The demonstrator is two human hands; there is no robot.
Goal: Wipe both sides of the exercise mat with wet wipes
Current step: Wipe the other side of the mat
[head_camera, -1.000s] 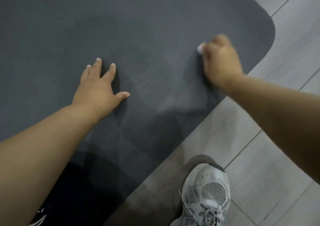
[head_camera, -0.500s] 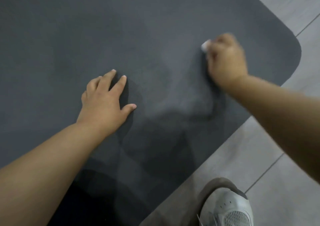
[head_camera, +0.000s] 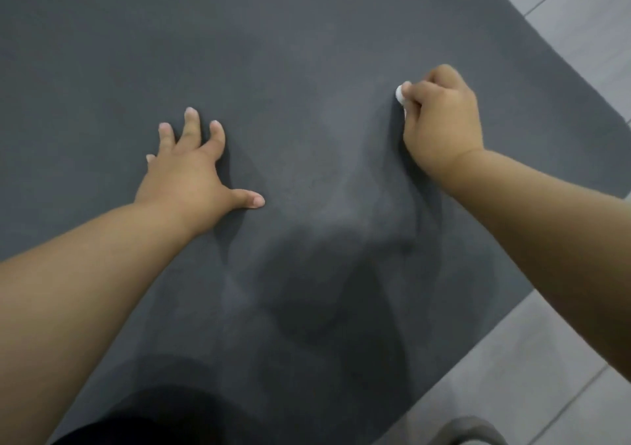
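One head-worn wide-angle camera looks steeply down and forward at the exercise mat [head_camera: 307, 52] from close above its near edge. The mat fills most of the view; floor tiles [head_camera: 512, 383] show beyond its right edge.

Underfoot: exercise mat [head_camera: 307, 52], dark charcoal grey, plain, no print. Between left hand [head_camera: 191, 171] and right hand [head_camera: 442, 120] the grey goes paler and hazy in one patch. Nearer the body than both hands there are darker, soft-edged shadow bands. Pinched at the fingertips of the right hand: wet wipe [head_camera: 400, 94], white, only a small wad showing. Right of and beyond the right hand: floor [head_camera: 512, 376], light grey, faintly streaked, with thin darker joint lines. Below the left forearm: black fabric [head_camera: 136, 431], plain.
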